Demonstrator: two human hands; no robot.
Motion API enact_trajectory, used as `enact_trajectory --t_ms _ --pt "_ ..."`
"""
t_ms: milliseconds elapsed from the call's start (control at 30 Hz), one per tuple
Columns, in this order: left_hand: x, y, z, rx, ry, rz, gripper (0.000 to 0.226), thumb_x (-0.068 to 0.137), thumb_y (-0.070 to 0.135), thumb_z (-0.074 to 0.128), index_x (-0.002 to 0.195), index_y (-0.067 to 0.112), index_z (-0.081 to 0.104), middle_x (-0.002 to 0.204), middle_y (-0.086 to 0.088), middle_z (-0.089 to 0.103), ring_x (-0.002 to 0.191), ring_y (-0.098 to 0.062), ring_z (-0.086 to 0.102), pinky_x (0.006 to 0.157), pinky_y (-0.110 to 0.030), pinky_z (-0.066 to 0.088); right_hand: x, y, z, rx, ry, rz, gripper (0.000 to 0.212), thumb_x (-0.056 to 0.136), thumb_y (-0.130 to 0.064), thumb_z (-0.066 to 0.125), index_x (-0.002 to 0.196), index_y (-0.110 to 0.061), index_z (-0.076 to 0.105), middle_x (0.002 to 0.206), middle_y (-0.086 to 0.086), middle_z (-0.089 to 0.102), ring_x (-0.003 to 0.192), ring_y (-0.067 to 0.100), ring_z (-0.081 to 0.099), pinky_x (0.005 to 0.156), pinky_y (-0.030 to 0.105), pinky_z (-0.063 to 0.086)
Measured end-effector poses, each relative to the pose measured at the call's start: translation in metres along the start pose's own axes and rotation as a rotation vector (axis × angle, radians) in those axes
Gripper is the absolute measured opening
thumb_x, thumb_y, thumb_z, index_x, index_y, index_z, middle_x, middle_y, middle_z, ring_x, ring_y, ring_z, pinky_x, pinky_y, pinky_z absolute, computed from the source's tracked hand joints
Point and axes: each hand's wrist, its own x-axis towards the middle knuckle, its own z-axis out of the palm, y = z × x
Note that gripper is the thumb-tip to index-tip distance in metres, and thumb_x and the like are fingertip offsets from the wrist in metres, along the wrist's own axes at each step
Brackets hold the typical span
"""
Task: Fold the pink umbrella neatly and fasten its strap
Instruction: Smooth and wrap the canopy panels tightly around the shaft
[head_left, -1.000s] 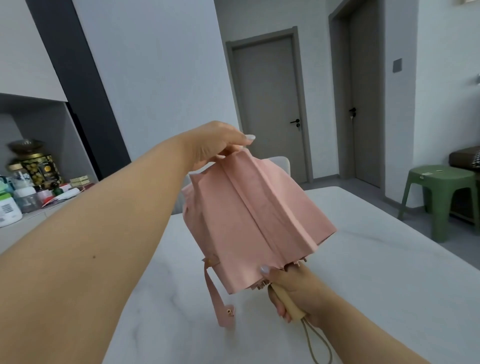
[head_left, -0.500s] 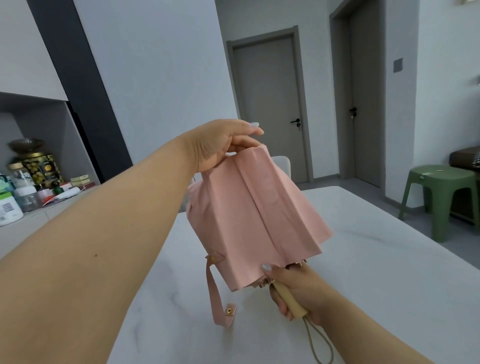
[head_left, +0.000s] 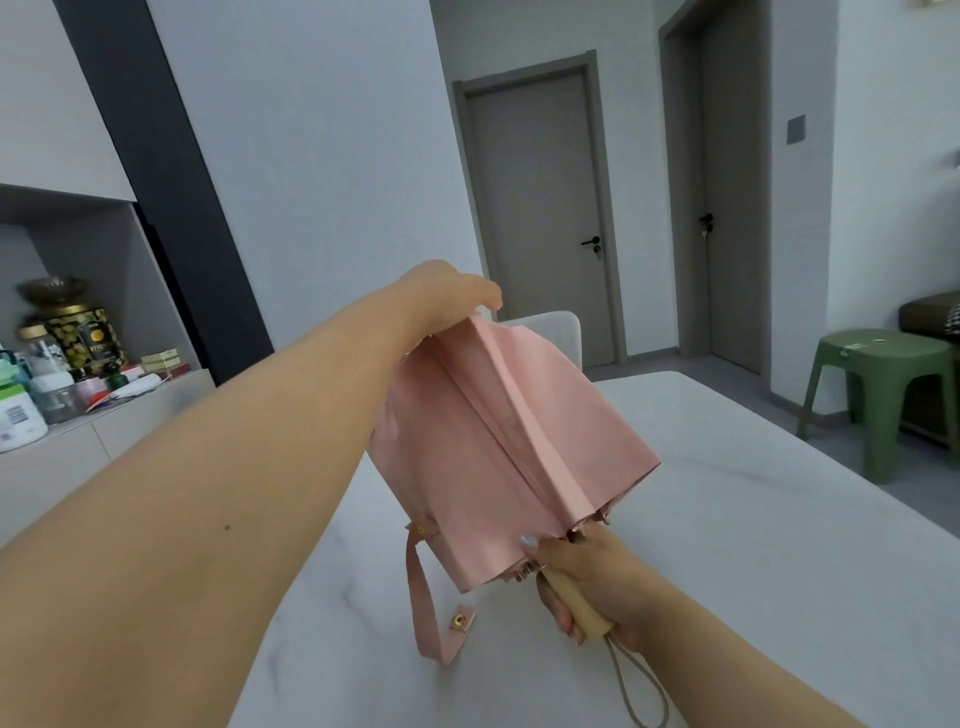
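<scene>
One green stool (head_left: 878, 358) beyond table (head_left: 727, 519)

I am seeing my right hand (head_left: 597, 582) sitting nearest me, over the table (head_left: 753, 545), wrapped round the handle (head_left: 574, 605). The umbrella (head_left: 498, 441) is rising forward and leftward from it to my left hand (head_left: 447, 293), which is holding its far end. The strap (head_left: 428, 603) is hanging left of my right hand, its loose end just above the tabletop. A cord loop (head_left: 641, 696) is trailing toward me below the handle. A chair (head_left: 550, 332) is standing beyond my left hand, a stool (head_left: 883, 395) far right of both hands, a counter (head_left: 104, 436) with jars (head_left: 78, 332) far left.
</scene>
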Motion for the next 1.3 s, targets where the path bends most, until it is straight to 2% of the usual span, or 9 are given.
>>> enact_trajectory --t_ms 333,433,533,667,767,867,1000,1200,1300 --pt "-0.005 -0.005 -0.008 0.095 -0.081 -0.181 0.013 0.087 0.02 0.057 0.078 0.011 0.055 0.084 -0.009 0.053 0.078 -0.027 0.051 0.085 -0.035 0.047 0.001 0.004 0.003 -0.058 -0.025 -0.03 0.024 0.09 -0.03 0.063 0.096 -0.007 0.058 0.044 0.012 0.048 0.032 0.018 0.041 0.036 0.022 0.039" --pt "0.001 -0.008 -0.009 0.009 -0.104 -0.159 0.015 0.086 0.013 0.06 0.072 0.014 0.055 0.074 -0.004 0.052 0.067 -0.021 0.047 0.075 -0.032 0.042 0.001 0.004 0.003 -0.063 -0.022 -0.031 0.031 0.084 -0.034 0.062 0.098 -0.007 0.058 0.044 0.012 0.048 0.032 0.019 0.04 0.036 0.022 0.039" --pt "0.006 -0.01 -0.005 -0.15 -0.078 -0.084 0.009 0.084 0.02 0.068 0.082 0.014 0.062 0.084 -0.005 0.06 0.075 -0.022 0.054 0.073 -0.031 0.044 0.001 0.003 0.003 -0.057 -0.006 0.006 0.033 0.085 -0.036 0.064 0.094 -0.005 0.059 0.044 0.013 0.047 0.033 0.019 0.039 0.036 0.022 0.039" --pt "0.01 -0.013 0.0 -0.265 -0.015 -0.023 0.046 0.076 0.039 0.074 0.105 0.005 0.066 0.099 -0.009 0.067 0.092 -0.026 0.064 0.092 -0.037 0.05 0.001 0.001 0.001 -0.031 0.019 0.018 0.032 0.082 -0.038 0.067 0.084 -0.005 0.064 0.044 0.013 0.048 0.034 0.022 0.039 0.038 0.024 0.039" --pt "0.003 -0.007 -0.004 -0.427 -0.13 -0.025 0.038 0.089 0.049 0.061 0.078 0.012 0.061 0.066 -0.004 0.056 0.061 -0.018 0.051 0.067 -0.03 0.042 0.001 0.0 0.0 -0.061 0.024 0.003 0.032 0.076 -0.041 0.064 0.074 -0.01 0.071 0.043 0.013 0.048 0.036 0.023 0.039 0.039 0.024 0.038" --pt "0.0 -0.004 -0.013 -0.533 -0.248 -0.025 0.041 0.094 0.051 0.049 0.088 0.011 0.055 0.063 -0.003 0.057 0.058 -0.016 0.048 0.06 -0.03 0.037 0.0 -0.001 0.001 -0.032 0.019 0.014 0.036 0.08 -0.043 0.065 0.083 -0.008 0.07 0.042 0.009 0.049 0.036 0.02 0.04 0.037 0.023 0.039" --pt "-0.002 -0.005 -0.018 -0.706 -0.256 0.027 0.031 0.092 0.04 0.056 0.094 0.009 0.054 0.062 -0.005 0.053 0.052 -0.017 0.047 0.057 -0.028 0.039 0.001 0.0 0.0 -0.024 0.027 -0.007 0.036 0.082 -0.041 0.064 0.084 -0.005 0.068 0.042 0.009 0.049 0.036 0.021 0.04 0.039 0.023 0.039" --pt "-0.001 -0.011 -0.017 -0.319 -0.148 0.048 0.022 0.086 0.032 0.068 0.098 0.016 0.061 0.067 -0.002 0.057 0.063 -0.016 0.053 0.07 -0.031 0.043 0.002 0.002 -0.001 0.001 0.018 0.005 0.028 0.087 -0.036 0.066 0.081 -0.008 0.071 0.045 0.013 0.049 0.036 0.021 0.042 0.038 0.024 0.041" --pt "-0.002 -0.012 -0.014 -0.155 -0.06 0.109 0.011 0.082 0.011 0.068 0.093 0.011 0.068 0.079 0.0 0.058 0.081 -0.016 0.052 0.079 -0.03 0.041 0.003 0.004 -0.002 -0.013 0.022 -0.005 0.031 0.086 -0.036 0.067 0.085 -0.004 0.07 0.045 0.013 0.049 0.035 0.02 0.042 0.039 0.024 0.041"
